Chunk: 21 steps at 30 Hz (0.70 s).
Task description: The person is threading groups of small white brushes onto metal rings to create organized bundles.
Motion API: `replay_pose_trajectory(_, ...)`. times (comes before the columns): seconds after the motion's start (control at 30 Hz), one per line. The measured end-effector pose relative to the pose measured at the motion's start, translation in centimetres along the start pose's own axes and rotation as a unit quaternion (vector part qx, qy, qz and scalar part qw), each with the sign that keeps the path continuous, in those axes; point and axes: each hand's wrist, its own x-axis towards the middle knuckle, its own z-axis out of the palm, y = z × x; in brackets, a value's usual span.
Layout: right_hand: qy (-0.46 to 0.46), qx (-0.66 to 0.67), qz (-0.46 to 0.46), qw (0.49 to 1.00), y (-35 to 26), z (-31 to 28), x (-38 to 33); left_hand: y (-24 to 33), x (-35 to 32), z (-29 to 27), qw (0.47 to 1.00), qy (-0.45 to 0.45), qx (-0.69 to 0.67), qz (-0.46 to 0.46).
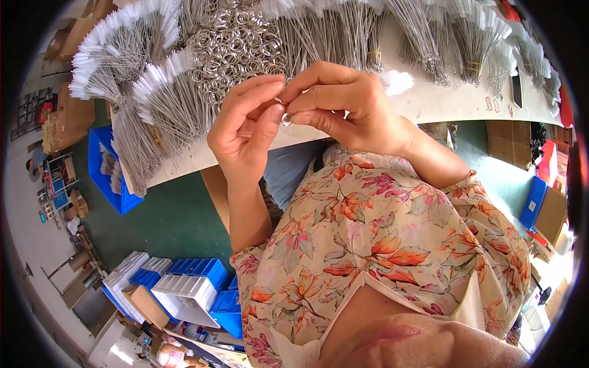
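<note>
My left hand and my right hand meet in front of my chest above the near edge of a white worktable. Between the fingertips of both hands sits a small metal split ring. A thin wire piece shows at my left fingertips; I cannot tell what it is. Just beyond the hands lies a heap of several loose metal rings. Bundles of thin wire brushes with white bristle tips fan out over the table on both sides.
More wire brush bundles lie at the table's right. A blue bin stands on the green floor at the left. Blue and white crates are stacked lower left. Cardboard boxes sit at the right.
</note>
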Motion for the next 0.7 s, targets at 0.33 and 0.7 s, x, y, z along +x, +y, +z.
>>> replay_pose_trajectory(0.33, -0.039, -0.076, -0.057, 0.995, 0.0, 0.1, 0.6, 0.3, -0.4, -1.3, 0.997, -0.037, -0.053, -0.043)
replay_pose_trajectory(0.7, -0.035, 0.263, 0.228, 0.937, -0.6, 0.2, 2.4, 2.0, -0.7, -1.5, 0.992, 0.024, 0.122, 0.030)
